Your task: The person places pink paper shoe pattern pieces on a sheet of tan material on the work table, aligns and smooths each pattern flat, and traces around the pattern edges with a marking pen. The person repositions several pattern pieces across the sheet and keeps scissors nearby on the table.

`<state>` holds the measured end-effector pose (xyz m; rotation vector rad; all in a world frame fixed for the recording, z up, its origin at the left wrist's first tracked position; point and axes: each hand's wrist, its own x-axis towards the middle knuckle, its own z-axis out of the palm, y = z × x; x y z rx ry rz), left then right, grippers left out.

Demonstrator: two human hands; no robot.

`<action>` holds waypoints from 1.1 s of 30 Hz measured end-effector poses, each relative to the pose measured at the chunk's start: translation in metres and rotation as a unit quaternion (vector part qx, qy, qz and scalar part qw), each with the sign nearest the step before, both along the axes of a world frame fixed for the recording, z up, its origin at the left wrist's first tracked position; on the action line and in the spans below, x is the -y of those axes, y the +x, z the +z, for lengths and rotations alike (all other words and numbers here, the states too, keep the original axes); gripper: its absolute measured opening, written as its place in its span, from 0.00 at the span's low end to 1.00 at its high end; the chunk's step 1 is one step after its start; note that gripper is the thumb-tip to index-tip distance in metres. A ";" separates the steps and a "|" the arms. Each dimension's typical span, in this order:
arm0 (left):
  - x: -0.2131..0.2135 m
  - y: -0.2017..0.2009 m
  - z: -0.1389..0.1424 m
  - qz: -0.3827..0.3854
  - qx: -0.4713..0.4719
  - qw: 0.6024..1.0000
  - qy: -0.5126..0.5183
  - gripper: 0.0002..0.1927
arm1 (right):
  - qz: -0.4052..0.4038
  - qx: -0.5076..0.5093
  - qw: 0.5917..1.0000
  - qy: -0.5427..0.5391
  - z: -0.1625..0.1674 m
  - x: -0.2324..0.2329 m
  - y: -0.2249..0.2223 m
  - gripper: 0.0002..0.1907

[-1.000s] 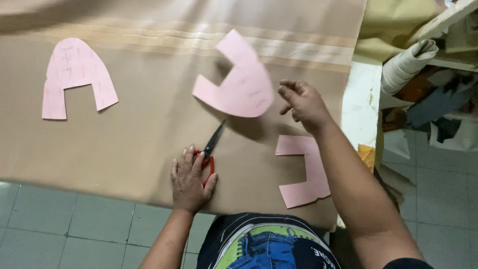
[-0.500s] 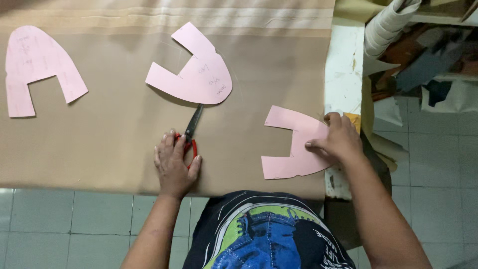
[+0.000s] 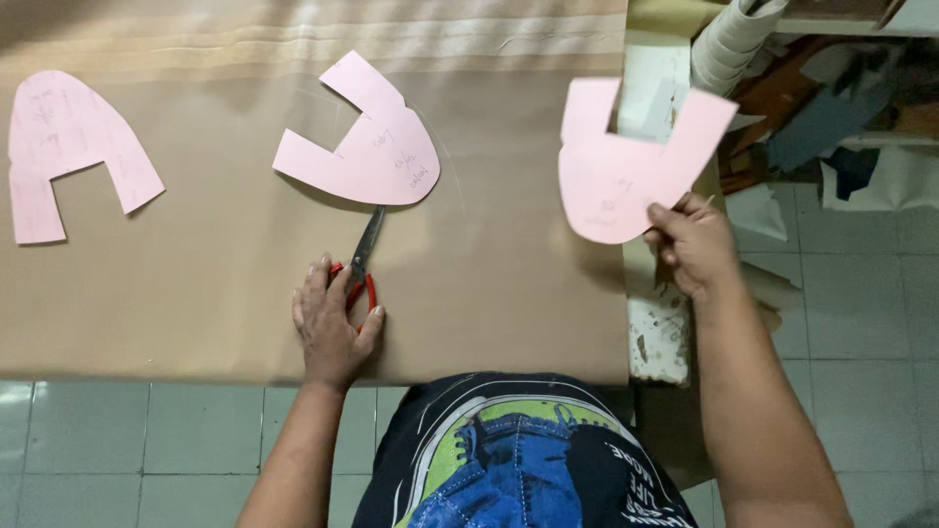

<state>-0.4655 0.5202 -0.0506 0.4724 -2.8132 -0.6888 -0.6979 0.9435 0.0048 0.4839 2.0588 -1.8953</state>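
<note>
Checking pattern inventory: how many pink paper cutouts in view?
3. One far left on the brown sheet, one above the scissors, one held up in the right hand. None seem hidden.

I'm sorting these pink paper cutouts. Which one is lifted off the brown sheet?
The rightmost pink cutout, pinched by the right hand and held up. The other two lie flat on the brown sheet.
</note>
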 end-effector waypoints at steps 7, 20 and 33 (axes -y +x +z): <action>-0.018 -0.005 0.019 -0.002 -0.028 0.993 -0.119 0.35 | 0.109 0.018 0.992 0.054 -0.036 0.057 0.010 0.10; -0.069 -0.125 -0.002 -0.164 -0.040 0.985 -0.044 0.34 | 0.161 0.038 0.957 0.237 -0.011 0.100 -0.015 0.16; -0.081 -0.146 -0.005 -0.103 -0.002 0.995 0.003 0.34 | 0.254 -0.204 0.873 0.363 -0.029 0.077 -0.025 0.40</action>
